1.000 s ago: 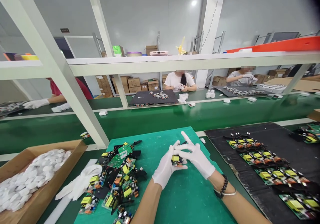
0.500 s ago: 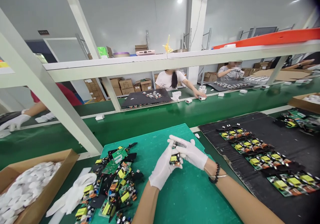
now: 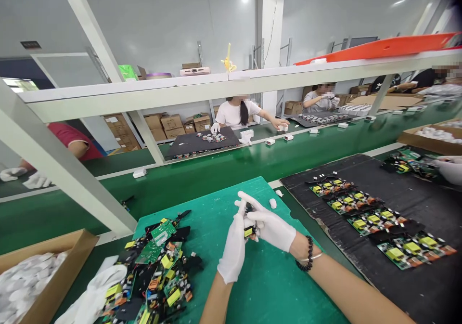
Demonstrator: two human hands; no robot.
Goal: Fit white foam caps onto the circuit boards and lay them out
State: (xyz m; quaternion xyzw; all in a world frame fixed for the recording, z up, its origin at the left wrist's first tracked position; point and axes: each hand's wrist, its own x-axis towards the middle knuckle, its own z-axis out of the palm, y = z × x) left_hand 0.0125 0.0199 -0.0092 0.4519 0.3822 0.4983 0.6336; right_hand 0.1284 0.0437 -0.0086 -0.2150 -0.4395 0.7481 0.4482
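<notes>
Both the left hand [image 3: 233,251] and the right hand [image 3: 273,229], white-gloved, meet just below the frame's centre, their fingers closed around a small circuit board [image 3: 249,231], partly hidden, above the green mat [image 3: 267,290]. A heap of boards [image 3: 153,283] lies at lower left; four rows of boards [image 3: 374,219] rest on a black sheet [image 3: 428,206] at right.

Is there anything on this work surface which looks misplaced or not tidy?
Yes. A small white piece lies near the far edge of the green mat, apart from the white pieces in the cardboard box. The left pile of circuit boards looks tangled, unlike the rows on the black sheet.
</notes>
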